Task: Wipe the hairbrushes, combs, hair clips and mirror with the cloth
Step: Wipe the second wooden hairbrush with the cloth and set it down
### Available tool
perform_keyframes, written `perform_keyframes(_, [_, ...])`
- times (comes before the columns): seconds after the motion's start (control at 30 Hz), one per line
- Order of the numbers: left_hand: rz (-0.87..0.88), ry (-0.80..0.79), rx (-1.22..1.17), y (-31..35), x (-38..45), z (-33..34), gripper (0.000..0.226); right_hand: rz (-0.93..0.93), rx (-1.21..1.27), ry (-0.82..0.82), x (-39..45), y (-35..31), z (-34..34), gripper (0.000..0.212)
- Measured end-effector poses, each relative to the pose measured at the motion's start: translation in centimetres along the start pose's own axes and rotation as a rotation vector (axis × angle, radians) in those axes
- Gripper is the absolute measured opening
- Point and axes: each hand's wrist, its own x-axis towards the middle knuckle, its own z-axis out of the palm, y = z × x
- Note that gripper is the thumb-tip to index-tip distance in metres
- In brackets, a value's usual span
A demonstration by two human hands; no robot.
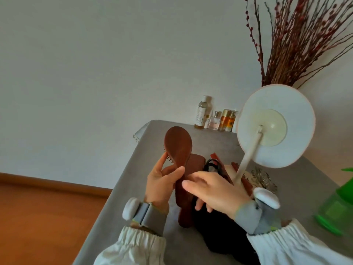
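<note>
My left hand (162, 180) grips the handle of an oval wooden hairbrush (178, 146), held upright with its smooth back toward me and its bristles facing left. My right hand (214, 190) hovers beside it with relaxed fingers, above a black cloth (219, 232) that lies on the table. A second wooden brush (191, 188), rectangular, lies flat under both hands. The round white mirror (275, 127) stands on its stem, back side toward me. Brown combs (246, 182), a black hair clip (212, 163) and a metal clip (263, 178) lie around its base.
The grey table (133, 184) has its left edge over a wooden floor. Several cosmetic bottles (215, 117) stand at the far edge against the wall. Dried branches (298, 44) rise behind the mirror. A green spray bottle (338, 203) stands at the right.
</note>
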Motion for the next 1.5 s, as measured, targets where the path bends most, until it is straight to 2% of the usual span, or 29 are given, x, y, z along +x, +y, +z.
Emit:
perform_keyframes(0.03, [0.0,0.003,-0.01,0.2,0.5,0.1,0.063,0.011,0.122,-0.096,0.6,-0.1,0.5,0.021])
perform_keyframes(0.07, [-0.004,0.006,-0.012,0.3,0.7,0.3,0.061,0.013,0.248,-0.124,0.8,0.0,1.1,0.021])
perform_keyframes(0.2, [-0.055,-0.026,0.139,2.4,3.1,1.1,0.037,0.097,0.672,-0.011,4.0,-0.2,0.3,0.012])
perform_keyframes(0.27, [-0.072,0.008,0.29,3.3,4.7,1.3,0.025,0.189,0.79,0.06,6.9,-0.3,-1.0,0.014])
perform_keyframes(0.4, [-0.082,0.08,0.479,3.3,7.1,0.8,0.017,0.34,0.913,0.142,13.3,1.1,-2.6,0.009])
perform_keyframes(0.6, [-0.126,0.098,0.552,1.9,10.2,-0.5,0.013,0.412,0.939,0.162,22.0,3.7,-3.3,0.021])
perform_keyframes(0.73, [-0.127,0.088,0.588,1.5,11.3,-0.6,0.012,0.423,0.925,0.269,25.2,4.3,-3.5,0.015])
perform_keyframes(0.83, [-0.118,0.084,0.601,1.2,12.0,-0.9,0.011,0.394,1.047,0.349,26.8,4.2,-3.4,0.037])
perform_keyframes(0.9, [-0.122,0.08,0.619,1.0,12.4,-1.0,0.012,0.355,1.12,0.404,27.8,4.5,-3.5,0.044])
perform_keyframes(0.97, [-0.124,0.069,0.648,0.6,12.6,-1.1,0.012,0.345,1.113,0.387,28.0,4.5,-3.5,0.046])
perform_keyframes(1.23, [-0.126,0.045,0.643,0.1,11.0,-0.1,0.012,0.233,1.077,0.325,24.5,3.3,-4.4,0.055])
perform_keyframes(1.37, [-0.105,0.019,0.672,0.3,9.5,0.9,0.009,0.211,1.021,0.342,20.0,0.5,-4.5,0.049])
perform_keyframes(1.43, [-0.093,-0.002,0.743,0.3,8.1,1.3,0.01,0.167,0.979,0.304,16.4,-0.6,-4.6,0.043])
perform_keyframes(1.5, [-0.075,-0.045,0.929,-0.2,6.6,1.5,0.014,0.111,0.919,0.25,12.3,-1.2,-4.8,0.035])
